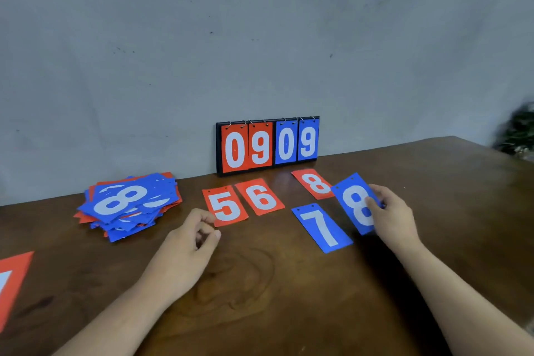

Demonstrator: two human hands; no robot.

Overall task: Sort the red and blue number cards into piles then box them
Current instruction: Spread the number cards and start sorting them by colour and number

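The blue 8 card (pixel 354 196) lay right of centre, pinched at its edge by the right hand (pixel 396 217), its corner over the red 8 card (pixel 313 183). The left hand (pixel 190 240) curled at the red 5 card's (pixel 224 206) corner; whether it gripped was unclear. Dragging the blue card would likely nudge the red one askew on the desk (pixel 289 298).

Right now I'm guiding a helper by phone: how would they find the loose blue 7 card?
Start at the flip scoreboard standing against the wall. In front of its blue half are three loose cards; the blue 7 card is the nearest, beside the right hand. Its neighbours both show 8.
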